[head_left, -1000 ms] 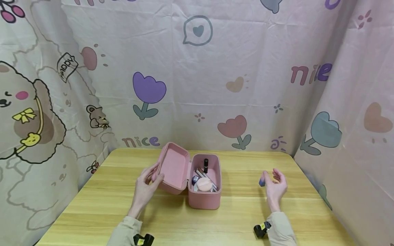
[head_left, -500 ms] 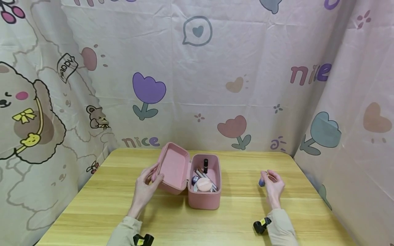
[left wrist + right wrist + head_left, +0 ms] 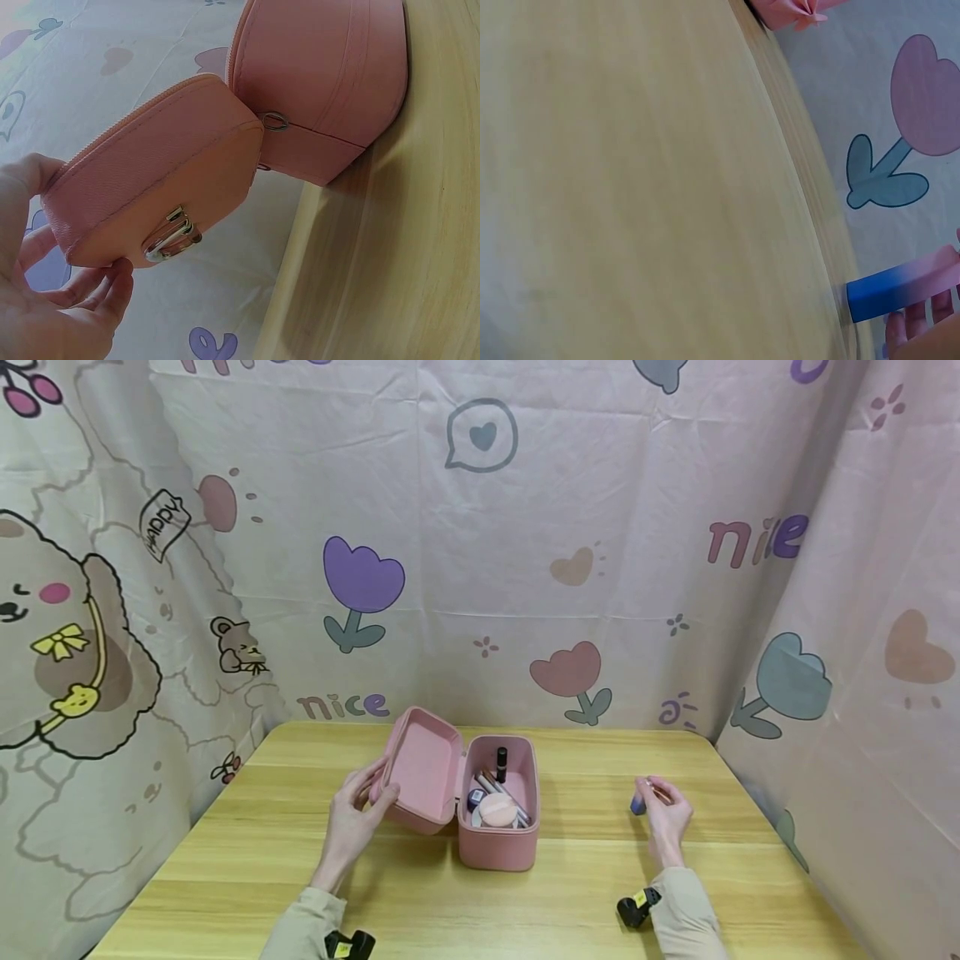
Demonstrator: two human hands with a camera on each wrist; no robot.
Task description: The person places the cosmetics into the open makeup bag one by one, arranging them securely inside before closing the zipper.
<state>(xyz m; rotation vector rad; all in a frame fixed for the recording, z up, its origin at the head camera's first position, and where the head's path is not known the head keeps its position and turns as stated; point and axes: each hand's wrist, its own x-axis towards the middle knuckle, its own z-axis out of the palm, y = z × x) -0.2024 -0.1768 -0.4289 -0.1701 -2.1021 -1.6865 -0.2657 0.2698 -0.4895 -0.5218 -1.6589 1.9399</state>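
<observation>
A pink cosmetic case (image 3: 498,852) stands unzipped, its lid (image 3: 427,768) swung out to the left. My left hand (image 3: 354,818) grips the lid's outer end, thumb on one side and fingers beneath; in the left wrist view the lid's metal handle fitting (image 3: 174,238) shows. Inside the case are a black tube (image 3: 502,763), a pale pink powder puff (image 3: 498,811), a small dark-blue round jar (image 3: 476,798) and slim sticks (image 3: 487,783). Right of the case, my right hand (image 3: 667,814) holds a small rectangular blue-to-pink box (image 3: 885,292). Something brownish shows between the fingers, unclear.
Both arms rest over a light wood table (image 3: 585,893). A patterned curtain (image 3: 480,568) hangs behind its far edge and along both sides. In the right wrist view, part of a pink thing with a bow-like ornament (image 3: 802,11) shows at the top.
My right fingers have curled in, and the hand has tilted slightly to the left, keeping the box. The left hand, lid and case stay where they were.
</observation>
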